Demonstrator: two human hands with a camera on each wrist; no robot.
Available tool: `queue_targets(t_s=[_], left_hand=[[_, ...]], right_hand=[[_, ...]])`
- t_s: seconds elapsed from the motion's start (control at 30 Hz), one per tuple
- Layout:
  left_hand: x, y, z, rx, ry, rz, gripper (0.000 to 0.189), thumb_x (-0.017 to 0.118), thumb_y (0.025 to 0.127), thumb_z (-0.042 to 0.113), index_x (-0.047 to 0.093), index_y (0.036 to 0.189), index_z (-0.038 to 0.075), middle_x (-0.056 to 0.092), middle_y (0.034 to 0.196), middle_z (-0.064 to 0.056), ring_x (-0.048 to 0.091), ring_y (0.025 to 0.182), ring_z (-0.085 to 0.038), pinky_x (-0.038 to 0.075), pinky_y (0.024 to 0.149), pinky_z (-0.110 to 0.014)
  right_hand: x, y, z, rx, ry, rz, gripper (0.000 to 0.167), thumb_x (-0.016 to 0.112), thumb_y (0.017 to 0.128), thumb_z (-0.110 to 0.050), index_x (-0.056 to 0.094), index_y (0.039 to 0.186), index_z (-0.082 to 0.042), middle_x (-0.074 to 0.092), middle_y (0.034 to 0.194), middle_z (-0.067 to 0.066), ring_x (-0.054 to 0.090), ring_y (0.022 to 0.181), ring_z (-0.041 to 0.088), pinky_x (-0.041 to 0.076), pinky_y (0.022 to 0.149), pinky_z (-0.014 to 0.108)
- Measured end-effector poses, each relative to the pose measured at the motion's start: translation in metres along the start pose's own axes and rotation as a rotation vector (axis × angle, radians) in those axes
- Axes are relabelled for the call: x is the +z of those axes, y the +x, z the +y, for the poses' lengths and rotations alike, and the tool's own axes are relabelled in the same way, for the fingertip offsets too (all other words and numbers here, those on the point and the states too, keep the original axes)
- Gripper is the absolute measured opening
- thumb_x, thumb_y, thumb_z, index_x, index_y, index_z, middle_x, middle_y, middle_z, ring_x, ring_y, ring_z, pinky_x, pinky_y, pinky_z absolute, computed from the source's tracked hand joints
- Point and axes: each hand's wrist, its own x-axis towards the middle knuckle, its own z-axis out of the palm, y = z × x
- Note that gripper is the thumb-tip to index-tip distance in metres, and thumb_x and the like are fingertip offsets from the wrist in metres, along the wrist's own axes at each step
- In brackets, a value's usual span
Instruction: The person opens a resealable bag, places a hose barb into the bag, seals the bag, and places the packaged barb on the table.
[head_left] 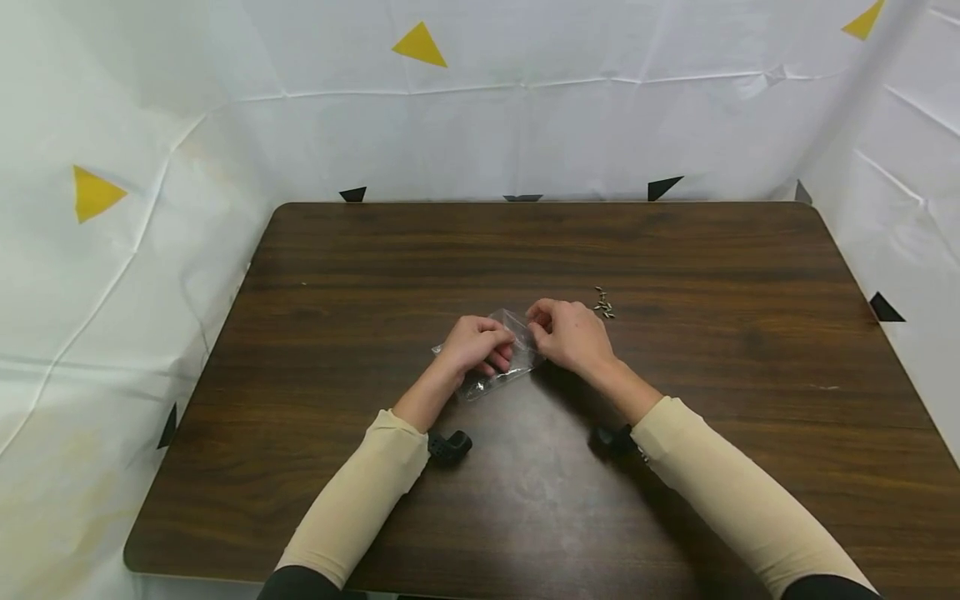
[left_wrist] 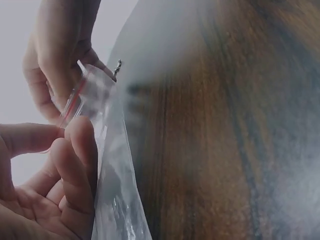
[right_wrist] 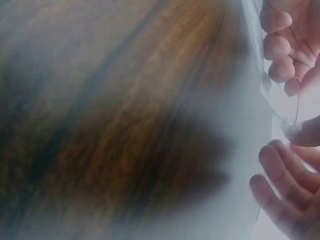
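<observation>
Between both hands is a clear plastic zip bag (head_left: 483, 386), with a red strip (left_wrist: 75, 101) along its mouth. My left hand (head_left: 478, 343) pinches the bag's mouth near one end between thumb and forefinger; its other fingers curl loosely in front of the plastic. At the opposite end of the strip, my right hand (head_left: 573, 335) pinches the bag's edge, and its remaining fingers (right_wrist: 282, 182) are bent beside it in the right wrist view. The bag (left_wrist: 120, 170) hangs below the left fingertips in the left wrist view.
Several small screw-like metal pieces (head_left: 603, 306) lie loose on the dark wooden table (head_left: 375, 258), just beyond the right hand. White sheeting (head_left: 465, 133) with yellow and black triangles surrounds the table at the back and sides. Each wrist carries a black camera (head_left: 450, 447).
</observation>
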Motion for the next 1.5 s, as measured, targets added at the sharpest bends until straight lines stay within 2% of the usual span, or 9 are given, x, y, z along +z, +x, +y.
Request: queue_targets(t_s=[0.2,0.43,0.5,0.6,0.73,0.93,1.07,1.27,1.5], left_hand=[[0.000,0.000,0.002,-0.013,-0.001,-0.032,0.021,0.063,0.094,0.017,0.069,0.092,-0.003,0.066,0.070,-0.005,0.065,0.055,-0.012,0.047,0.044,-0.022],[0.001,-0.002,0.003,0.016,0.050,-0.012,0.019,0.061,0.091,0.016,0.070,0.088,0.000,0.065,0.066,-0.004,0.059,0.049,-0.011,0.042,0.041,-0.022],[0.001,-0.003,0.003,0.076,0.171,0.027,0.019,0.060,0.090,0.017,0.071,0.084,0.003,0.064,0.064,-0.003,0.056,0.049,-0.010,0.041,0.048,-0.022],[0.003,-0.004,0.003,0.200,0.471,0.156,0.016,0.062,0.087,0.024,0.072,0.079,0.014,0.063,0.065,0.005,0.054,0.055,-0.009,0.042,0.056,-0.029],[0.007,-0.008,0.007,0.369,0.803,0.294,0.014,0.070,0.084,0.036,0.068,0.091,0.023,0.062,0.088,0.007,0.056,0.079,-0.013,0.048,0.064,-0.038],[0.012,-0.008,0.011,0.572,1.005,0.150,0.050,0.078,0.080,0.042,0.059,0.122,0.026,0.046,0.138,-0.007,0.044,0.124,-0.031,0.048,0.088,-0.049],[0.014,-0.002,0.009,0.560,1.093,0.085,0.056,0.081,0.075,0.051,0.058,0.119,0.025,0.040,0.148,-0.009,0.041,0.131,-0.032,0.043,0.096,-0.053],[0.015,0.008,0.007,0.512,1.128,0.099,0.047,0.081,0.077,0.048,0.056,0.107,0.022,0.050,0.136,-0.003,0.050,0.115,-0.024,0.047,0.086,-0.043],[0.014,0.011,0.007,0.518,1.142,0.109,0.046,0.080,0.079,0.045,0.056,0.110,0.023,0.057,0.123,0.000,0.050,0.111,-0.022,0.047,0.083,-0.042]], right_hand=[[0.001,0.000,-0.002,-0.133,-0.017,-0.013,0.017,0.064,0.086,-0.006,0.076,0.091,-0.017,0.066,0.090,-0.004,0.059,0.074,0.016,0.048,0.064,0.039],[-0.003,0.006,0.002,-0.018,-0.090,-0.133,0.032,0.077,0.084,-0.039,0.077,0.107,-0.017,0.068,0.100,0.001,0.062,0.083,0.019,0.049,0.069,0.040],[-0.004,0.009,0.003,0.008,-0.103,-0.145,0.038,0.078,0.081,-0.046,0.078,0.106,-0.018,0.069,0.102,0.002,0.063,0.085,0.020,0.050,0.070,0.041],[-0.005,0.011,0.006,0.036,-0.105,-0.175,0.044,0.078,0.078,-0.052,0.078,0.104,-0.017,0.071,0.105,0.002,0.064,0.086,0.020,0.051,0.069,0.041],[-0.007,0.014,0.010,0.053,-0.104,-0.210,0.047,0.078,0.077,-0.055,0.078,0.102,-0.015,0.073,0.103,0.003,0.065,0.085,0.021,0.052,0.069,0.041],[-0.009,0.018,0.014,0.075,-0.076,-0.238,0.049,0.078,0.076,-0.056,0.078,0.102,-0.015,0.073,0.092,-0.001,0.064,0.080,0.019,0.051,0.068,0.040],[-0.011,0.018,0.014,0.101,-0.053,-0.266,0.048,0.077,0.077,-0.057,0.077,0.102,-0.016,0.072,0.087,-0.003,0.062,0.076,0.018,0.050,0.068,0.039],[-0.011,0.018,0.015,0.097,-0.033,-0.272,0.047,0.074,0.080,-0.056,0.077,0.104,-0.016,0.073,0.093,-0.002,0.064,0.081,0.018,0.051,0.071,0.039],[-0.017,0.015,0.021,0.054,0.016,-0.268,0.035,0.074,0.085,-0.046,0.077,0.099,-0.015,0.073,0.092,-0.001,0.063,0.082,0.018,0.050,0.073,0.039]])
